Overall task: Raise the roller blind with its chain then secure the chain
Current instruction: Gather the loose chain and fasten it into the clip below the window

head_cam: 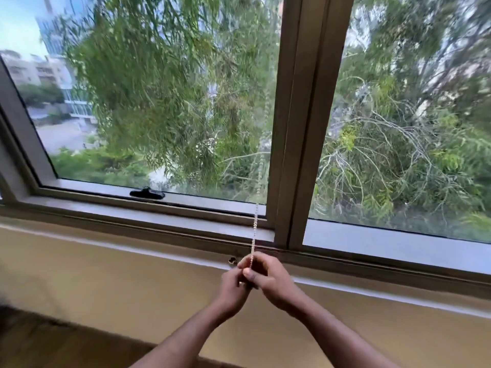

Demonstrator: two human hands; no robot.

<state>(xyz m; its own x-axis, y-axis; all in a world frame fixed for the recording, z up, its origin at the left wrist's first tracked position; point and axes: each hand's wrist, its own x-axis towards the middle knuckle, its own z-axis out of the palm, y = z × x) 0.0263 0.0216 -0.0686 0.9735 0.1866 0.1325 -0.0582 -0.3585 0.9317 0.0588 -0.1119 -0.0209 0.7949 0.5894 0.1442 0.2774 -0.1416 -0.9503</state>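
So both hands were bunched together low down, just under the sill's front edge and a bit left of the thick grey-brown centre post of the window (300,123). The right hand (268,278) was closed around the thin white beaded blind chain (254,229), thumb pressed over the fingers, with the chain coming out of the top of the fist. The left hand (232,284) was tucked right against it, fingers curled in, touching the right one (couldn't tell if it actually had any chain in it, too blurry). The chain ran pretty much straight up from the fist, crossed the pale grey window sill (159,216) and climbed along the left pane's right edge, beside the post. A small dark fitting on the beige wall (232,260) sat just left of the knuckles. A black window handle (147,193) lay flat on the left pane's bottom frame, well left of the chain.
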